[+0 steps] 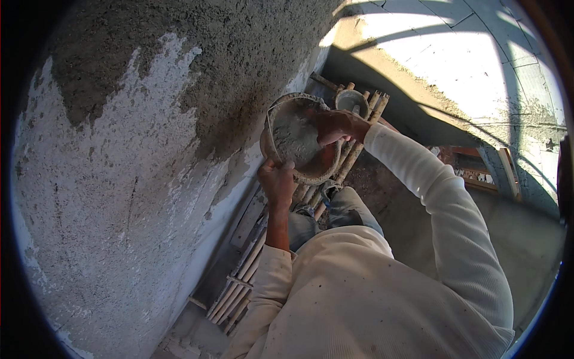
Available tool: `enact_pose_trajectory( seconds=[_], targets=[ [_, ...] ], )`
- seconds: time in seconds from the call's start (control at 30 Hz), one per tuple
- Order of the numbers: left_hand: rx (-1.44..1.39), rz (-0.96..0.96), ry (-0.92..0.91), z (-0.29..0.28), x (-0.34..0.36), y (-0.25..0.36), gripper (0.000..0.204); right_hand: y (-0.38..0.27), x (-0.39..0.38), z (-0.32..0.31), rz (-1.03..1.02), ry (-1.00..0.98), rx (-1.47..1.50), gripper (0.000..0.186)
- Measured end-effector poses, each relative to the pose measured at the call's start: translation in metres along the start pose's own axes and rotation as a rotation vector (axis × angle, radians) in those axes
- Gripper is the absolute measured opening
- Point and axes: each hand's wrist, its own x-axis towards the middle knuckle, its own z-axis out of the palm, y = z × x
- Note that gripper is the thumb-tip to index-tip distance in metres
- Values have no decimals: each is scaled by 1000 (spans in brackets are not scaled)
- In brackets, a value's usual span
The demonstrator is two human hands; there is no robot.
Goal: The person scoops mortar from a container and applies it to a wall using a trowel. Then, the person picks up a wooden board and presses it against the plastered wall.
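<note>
We are looking down beside a rough wall (119,197) that is filling the left side, its upper part wearing a dark, wet-looking coat (221,66) while pale patches are showing below. Sunlight and curved shadows are falling across a block wall (478,66) at the far right. Light-coloured poles (239,293) are running along the foot of the rough wall, and a smaller bucket (342,102) is sitting over them on the far side. Nearer, the large bucket (313,179) is tilting between both hands, holding a wet grey mix (293,140). Our left hand (278,182) is grasping its near rim, the thumb lying over the edge. Our right hand (335,127) is reaching in over the right rim with bent fingers; we are not managing to tell whether it is gripping anything.
</note>
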Motion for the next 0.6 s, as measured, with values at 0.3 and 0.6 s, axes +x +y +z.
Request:
enact_pose_trajectory(
  seconds=[0.3, 0.6],
  targets=[
    [-255, -169, -32, 10, -9, 1, 18, 31, 12, 80, 60, -480, 1199, 31],
    [-183, -263, 17, 23, 2, 6, 16, 32, -5, 70, -148, 594, -163, 29]
  ],
)
